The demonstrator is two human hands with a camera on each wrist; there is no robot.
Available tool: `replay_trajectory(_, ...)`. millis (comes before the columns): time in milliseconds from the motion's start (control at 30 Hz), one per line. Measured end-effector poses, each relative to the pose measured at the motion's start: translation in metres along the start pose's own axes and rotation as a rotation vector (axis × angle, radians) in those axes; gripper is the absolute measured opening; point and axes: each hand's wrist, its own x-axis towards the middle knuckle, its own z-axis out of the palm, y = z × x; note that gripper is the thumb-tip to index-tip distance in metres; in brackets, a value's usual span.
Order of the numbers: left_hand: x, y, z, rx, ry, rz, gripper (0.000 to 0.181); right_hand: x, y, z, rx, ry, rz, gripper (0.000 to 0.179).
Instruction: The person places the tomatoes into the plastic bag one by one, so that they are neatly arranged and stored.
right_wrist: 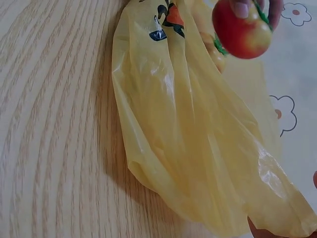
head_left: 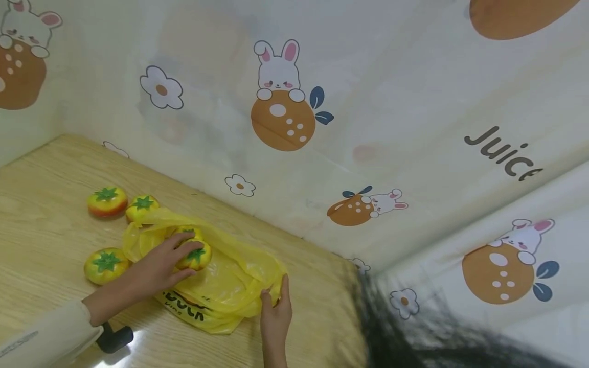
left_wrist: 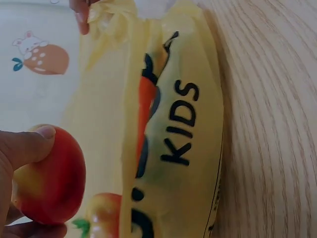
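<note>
My left hand (head_left: 161,260) grips a yellow-red toy tomato (head_left: 197,257) with a green star-shaped top, over the mouth of a yellow plastic bag (head_left: 230,286). In the left wrist view, the thumb lies across the tomato's red side. Another toy tomato (left_wrist: 101,213) is in the bag, partly hidden by the bag's front wall. With thumb and fingers, my right hand (head_left: 276,317) pinches the bag's rim at its right end, and the mouth gapes between the hands. The right wrist view shows the bag's side stretched towards that hand.
Three more toy tomatoes lie on the wooden table (head_left: 37,214) left of the bag: one at the back left (head_left: 107,201), one by the bag's rim (head_left: 141,207), one near the left forearm (head_left: 107,266). A rabbit-printed sheet (head_left: 207,128) rises behind the table. Dark hair (head_left: 391,327) blurs the lower right.
</note>
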Motion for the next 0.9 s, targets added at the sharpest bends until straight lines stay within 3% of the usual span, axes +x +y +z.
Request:
replay_trajectory(167, 0.005, -0.003, 0.011, 0.018, -0.004, 0.016, 0.053, -0.001, -0.001, -0.002, -0.007, -0.006, 0.028, 0.067)
replay_trajectory(533, 0.022, -0.007, 0.032, 0.094, 0.037, 0.086, 0.054, -0.006, -0.001, -0.001, 0.133, -0.054, 0.074, 0.073)
replay_trajectory(700, 0.030, -0.010, 0.045, 0.124, 0.044, 0.071, 0.054, -0.008, 0.000, 0.000, 0.145, -0.066, 0.085, 0.073)
replay_trajectory(900, 0.034, -0.010, 0.050, 0.120, 0.047, 0.053, 0.052, -0.009, -0.002, 0.002, 0.106, -0.088, 0.086, 0.075)
